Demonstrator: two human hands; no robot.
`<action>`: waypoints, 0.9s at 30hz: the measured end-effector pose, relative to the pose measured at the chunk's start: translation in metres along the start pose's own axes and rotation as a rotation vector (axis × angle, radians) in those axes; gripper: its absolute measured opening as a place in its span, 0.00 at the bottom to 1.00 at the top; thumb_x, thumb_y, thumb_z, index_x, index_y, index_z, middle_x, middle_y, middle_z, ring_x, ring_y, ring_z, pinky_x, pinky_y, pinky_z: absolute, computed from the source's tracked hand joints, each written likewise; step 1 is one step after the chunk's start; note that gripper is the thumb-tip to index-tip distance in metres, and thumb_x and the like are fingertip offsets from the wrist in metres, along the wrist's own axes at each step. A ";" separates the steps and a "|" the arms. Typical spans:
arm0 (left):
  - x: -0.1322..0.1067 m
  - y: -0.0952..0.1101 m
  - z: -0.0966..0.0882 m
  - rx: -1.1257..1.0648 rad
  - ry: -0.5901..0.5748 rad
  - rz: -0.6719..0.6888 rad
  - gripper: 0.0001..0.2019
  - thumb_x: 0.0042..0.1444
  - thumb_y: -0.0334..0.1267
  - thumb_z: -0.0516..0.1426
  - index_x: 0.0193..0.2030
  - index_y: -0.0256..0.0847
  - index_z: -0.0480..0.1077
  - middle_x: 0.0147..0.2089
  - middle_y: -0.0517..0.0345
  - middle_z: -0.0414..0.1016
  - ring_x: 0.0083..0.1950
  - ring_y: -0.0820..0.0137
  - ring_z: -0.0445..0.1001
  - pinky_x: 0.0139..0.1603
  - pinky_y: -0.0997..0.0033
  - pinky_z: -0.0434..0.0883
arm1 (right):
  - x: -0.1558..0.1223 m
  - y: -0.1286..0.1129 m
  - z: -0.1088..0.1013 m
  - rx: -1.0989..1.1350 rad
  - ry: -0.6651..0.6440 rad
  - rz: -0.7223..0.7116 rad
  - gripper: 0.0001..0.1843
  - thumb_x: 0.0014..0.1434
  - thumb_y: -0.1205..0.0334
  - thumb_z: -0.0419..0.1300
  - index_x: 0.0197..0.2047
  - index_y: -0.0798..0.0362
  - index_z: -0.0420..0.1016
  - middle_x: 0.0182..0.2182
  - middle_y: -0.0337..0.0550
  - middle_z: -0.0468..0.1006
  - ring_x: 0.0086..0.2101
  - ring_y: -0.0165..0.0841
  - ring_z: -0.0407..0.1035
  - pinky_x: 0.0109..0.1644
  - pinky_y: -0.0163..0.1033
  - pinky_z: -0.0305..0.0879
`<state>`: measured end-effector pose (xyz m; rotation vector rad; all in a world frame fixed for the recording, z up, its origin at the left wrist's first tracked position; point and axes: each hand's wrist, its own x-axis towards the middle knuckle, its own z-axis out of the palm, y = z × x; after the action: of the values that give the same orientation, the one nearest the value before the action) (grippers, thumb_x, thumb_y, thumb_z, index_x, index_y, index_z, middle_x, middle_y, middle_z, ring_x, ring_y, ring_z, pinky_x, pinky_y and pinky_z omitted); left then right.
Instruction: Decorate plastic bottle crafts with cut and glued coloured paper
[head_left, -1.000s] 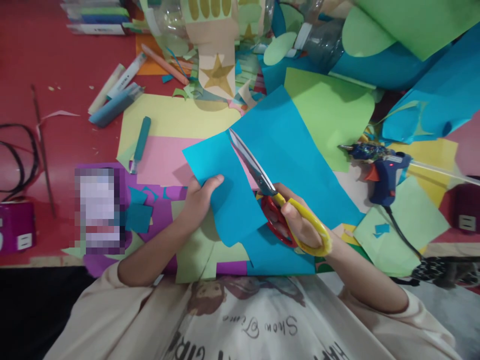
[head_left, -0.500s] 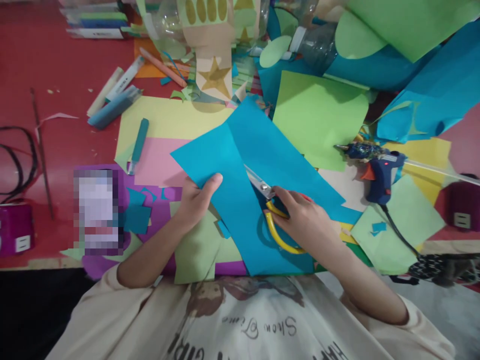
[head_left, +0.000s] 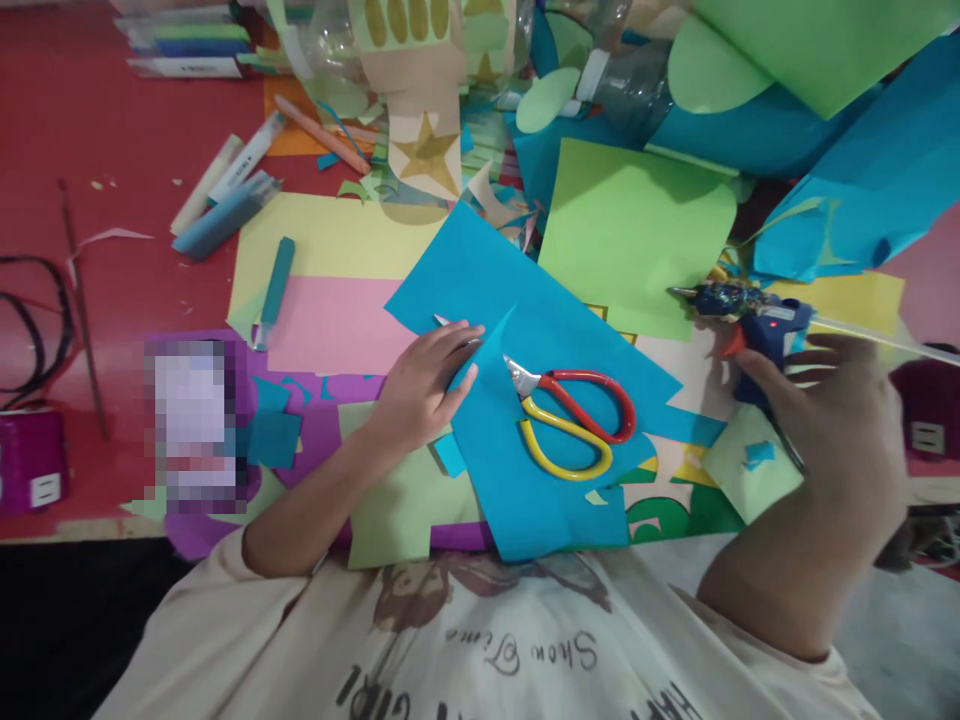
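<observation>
A blue sheet of paper (head_left: 570, 320) lies across the pile in front of me, with a narrow flap raised near its left side. My left hand (head_left: 427, 390) is closed at that flap, thumb apart below the fingers. Scissors (head_left: 592, 425) with one red and one yellow handle rest on the blue sheet. Their blades run beneath the flap and my left fingers, and a tip shows beyond them. At the right, my right hand (head_left: 840, 430) reaches over the handle of a dark blue glue gun (head_left: 765, 335), fingers spread, thumb by its orange trigger; firm contact is unclear.
A light green sheet (head_left: 630, 240) lies beyond the blue one. Markers (head_left: 225, 215), a teal cutter (head_left: 275, 290) and a pixelated phone-like object (head_left: 195, 420) are on the left. Plastic bottles (head_left: 626, 85) and paper cutouts crowd the back. A clear glue stick (head_left: 877, 335) extends from the gun.
My right hand has let go of the scissors and moved right to the glue gun. The scissors now lie on the blue sheet. My left hand has shifted right, and the sheet has turned slightly.
</observation>
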<state>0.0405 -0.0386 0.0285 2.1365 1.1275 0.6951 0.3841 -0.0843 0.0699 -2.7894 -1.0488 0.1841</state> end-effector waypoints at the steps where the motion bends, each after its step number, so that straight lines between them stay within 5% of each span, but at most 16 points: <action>1: 0.000 0.000 0.000 0.008 0.006 0.008 0.18 0.69 0.47 0.45 0.54 0.44 0.70 0.59 0.52 0.76 0.64 0.63 0.70 0.66 0.64 0.66 | 0.003 0.003 0.004 0.033 -0.037 0.042 0.20 0.39 0.55 0.68 0.34 0.52 0.69 0.31 0.51 0.76 0.28 0.38 0.67 0.32 0.45 0.59; 5: 0.000 0.000 0.001 0.053 0.011 0.017 0.19 0.70 0.49 0.43 0.54 0.44 0.69 0.58 0.53 0.76 0.64 0.64 0.71 0.65 0.64 0.68 | 0.000 0.011 0.016 0.222 -0.012 0.043 0.13 0.39 0.51 0.59 0.26 0.48 0.63 0.22 0.39 0.66 0.25 0.36 0.63 0.34 0.45 0.59; 12: 0.000 -0.001 0.003 0.081 0.034 0.051 0.18 0.70 0.47 0.43 0.54 0.43 0.69 0.57 0.53 0.77 0.63 0.65 0.71 0.64 0.65 0.69 | 0.005 0.021 0.018 0.297 0.177 0.000 0.13 0.36 0.50 0.53 0.26 0.46 0.59 0.22 0.40 0.64 0.24 0.38 0.61 0.35 0.48 0.59; 22: -0.002 -0.003 0.003 0.080 0.067 0.100 0.16 0.69 0.44 0.46 0.55 0.41 0.68 0.57 0.52 0.77 0.62 0.64 0.72 0.64 0.65 0.69 | -0.010 0.004 -0.017 0.126 0.023 0.024 0.11 0.46 0.51 0.49 0.30 0.43 0.50 0.23 0.40 0.60 0.24 0.41 0.57 0.34 0.49 0.54; 27: -0.001 -0.004 0.005 0.066 0.080 0.114 0.15 0.69 0.43 0.47 0.55 0.42 0.68 0.57 0.52 0.77 0.62 0.65 0.72 0.63 0.66 0.69 | -0.012 0.003 -0.014 0.072 -0.031 -0.013 0.09 0.52 0.50 0.49 0.33 0.43 0.52 0.25 0.41 0.61 0.25 0.41 0.59 0.33 0.48 0.53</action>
<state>0.0412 -0.0393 0.0223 2.2608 1.0902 0.8122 0.3796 -0.0964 0.0834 -2.7237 -1.0448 0.2586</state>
